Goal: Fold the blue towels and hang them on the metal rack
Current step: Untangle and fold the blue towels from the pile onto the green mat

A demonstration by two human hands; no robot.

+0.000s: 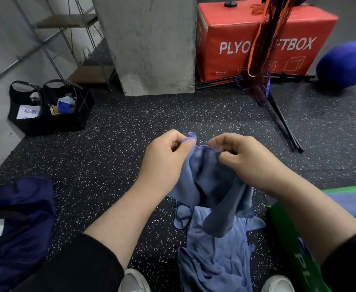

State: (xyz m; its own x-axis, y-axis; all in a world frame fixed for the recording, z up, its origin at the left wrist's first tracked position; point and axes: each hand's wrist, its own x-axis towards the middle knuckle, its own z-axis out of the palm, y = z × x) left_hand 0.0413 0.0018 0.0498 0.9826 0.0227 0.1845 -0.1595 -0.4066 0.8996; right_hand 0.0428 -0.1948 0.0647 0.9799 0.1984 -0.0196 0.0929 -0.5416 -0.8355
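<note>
Left hand (pixel 164 159) and right hand (pixel 242 159), each grip pinching the blue towel's (pixel 213 186) top edge above the floor (pixel 114 148).

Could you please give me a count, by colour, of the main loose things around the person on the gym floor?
Blue: 3, the held towel, the towel pile on the floor, the ball
Red: 1, the plyo box
Black: 2, the two baskets
Navy: 1, the bag
Total: 7
</note>
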